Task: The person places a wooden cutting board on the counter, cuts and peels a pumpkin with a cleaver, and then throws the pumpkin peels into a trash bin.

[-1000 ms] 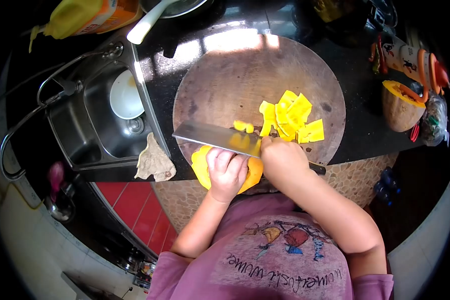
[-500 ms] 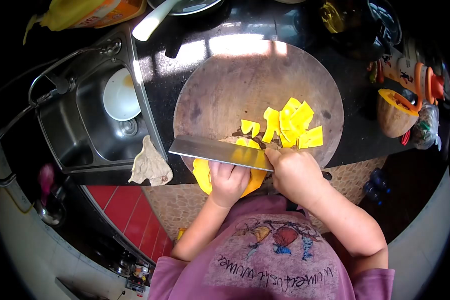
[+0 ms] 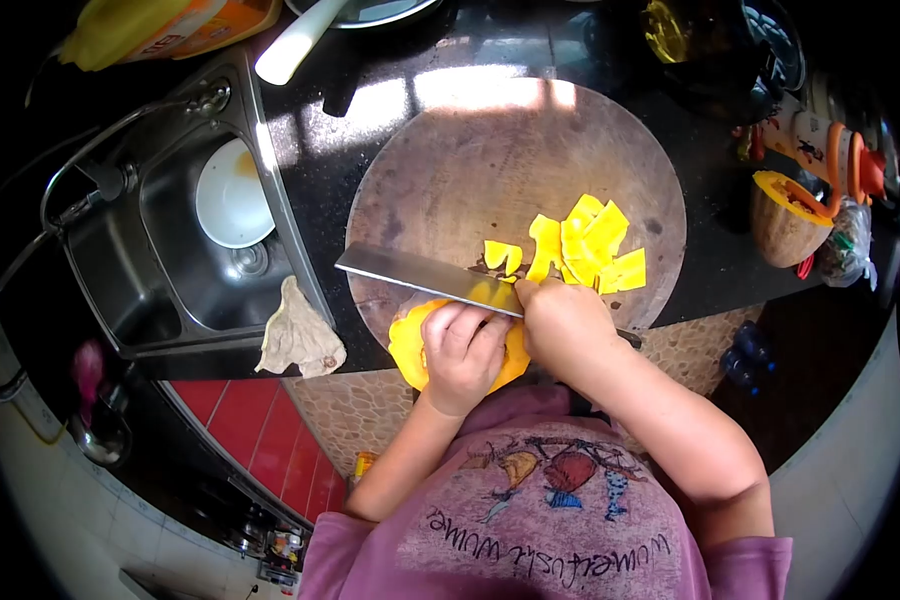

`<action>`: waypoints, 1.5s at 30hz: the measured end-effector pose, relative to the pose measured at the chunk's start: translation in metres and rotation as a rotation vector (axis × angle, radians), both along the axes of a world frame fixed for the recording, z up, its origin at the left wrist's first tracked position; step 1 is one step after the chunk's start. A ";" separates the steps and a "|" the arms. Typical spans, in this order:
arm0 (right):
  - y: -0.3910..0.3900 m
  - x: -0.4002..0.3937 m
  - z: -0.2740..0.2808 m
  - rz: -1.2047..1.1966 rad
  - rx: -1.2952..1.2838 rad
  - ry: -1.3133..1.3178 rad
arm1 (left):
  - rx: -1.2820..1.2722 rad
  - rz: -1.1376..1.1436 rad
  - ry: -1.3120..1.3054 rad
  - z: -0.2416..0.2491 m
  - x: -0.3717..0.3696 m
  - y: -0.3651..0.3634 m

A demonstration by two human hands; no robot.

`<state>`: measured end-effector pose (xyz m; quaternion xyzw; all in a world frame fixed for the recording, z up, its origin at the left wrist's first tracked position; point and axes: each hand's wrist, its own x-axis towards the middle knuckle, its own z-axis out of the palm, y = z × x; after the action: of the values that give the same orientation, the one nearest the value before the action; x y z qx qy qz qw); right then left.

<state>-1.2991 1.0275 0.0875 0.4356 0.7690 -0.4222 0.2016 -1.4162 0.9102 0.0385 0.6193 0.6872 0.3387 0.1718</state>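
A round wooden board point(image 3: 510, 150) lies on the dark counter. At its near edge is a large orange pumpkin piece point(image 3: 406, 345), with my left hand point(image 3: 462, 355) gripping it, fingers curled over its top. My right hand point(image 3: 570, 325) is closed round the handle end of a cleaver point(image 3: 420, 278), whose wide blade points left across the board, just beyond my left fingers. Several yellow pumpkin pieces point(image 3: 595, 240) lie on the board beyond my right hand, with two smaller ones point(image 3: 500, 255) near the blade. The cleaver's lower edge is partly hidden against the pumpkin.
Left of the board is a steel double sink point(image 3: 185, 280) holding a white bowl point(image 3: 233, 200). A beige cloth point(image 3: 298, 335) hangs at the counter edge. A cut pumpkin half point(image 3: 785, 225) and a plastic bag point(image 3: 848, 250) sit at right; a pan handle point(image 3: 300, 42) juts in at top.
The cleaver and my right hand have moved slightly up and left. My left hand's fingers now show more fully, and more of the large pumpkin piece is visible.
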 end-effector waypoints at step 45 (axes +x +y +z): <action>0.007 0.002 0.022 -0.007 0.047 0.166 | -0.037 -0.031 -0.035 -0.001 -0.003 -0.009</action>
<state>-1.2970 1.0341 0.1092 0.4065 0.7912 -0.4392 0.1255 -1.4194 0.9010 0.0374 0.6206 0.6805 0.3339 0.2006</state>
